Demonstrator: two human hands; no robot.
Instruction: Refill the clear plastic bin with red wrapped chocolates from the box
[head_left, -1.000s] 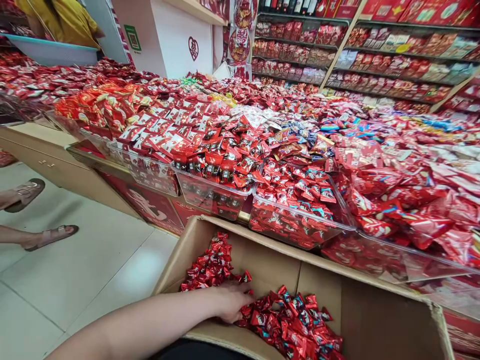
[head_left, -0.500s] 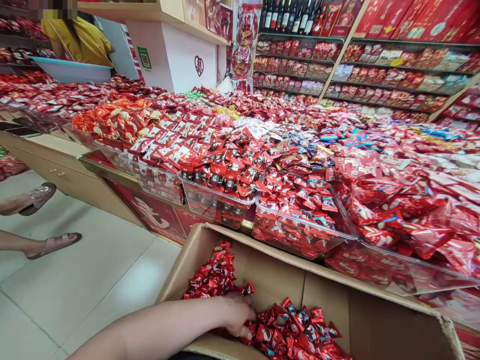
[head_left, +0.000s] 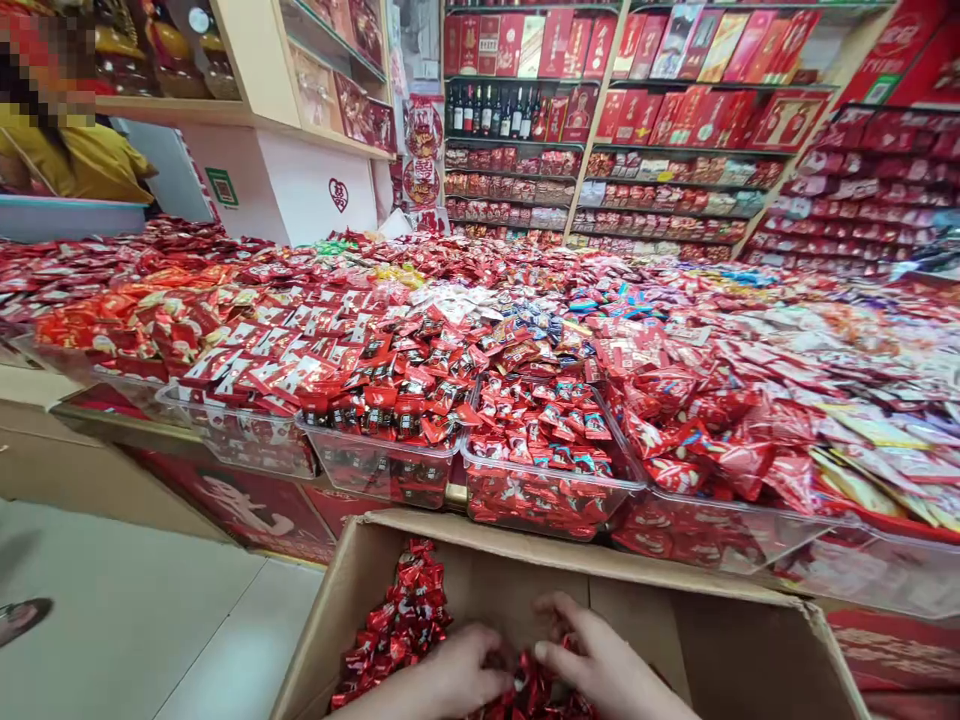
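Note:
Inside a deep cardboard box (head_left: 757, 640) lie many small twist-wrapped candies (head_left: 401, 620) in red foil, heaped up the left corner and along the near side. My left hand (head_left: 469, 672) reaches into the box with loosely curved fingers against the candies at the near middle. Facing it from the right, my right hand (head_left: 589, 645) has its fingers bent and spread apart. A few candies show between the two hands. Whether any lie inside the palms is hidden.
Clear plastic bins (head_left: 555, 490) heaped with wrapped sweets line the counter just beyond the box. Behind stand shelves with wine bottles (head_left: 491, 110) and red gift boxes (head_left: 559, 45). A person in yellow (head_left: 75, 160) is at the far left, behind a pale blue tub (head_left: 67, 217).
My right hand has come into the box beside the left. The view has tilted up and turned right. The candies at the near middle are now mostly covered by the hands.

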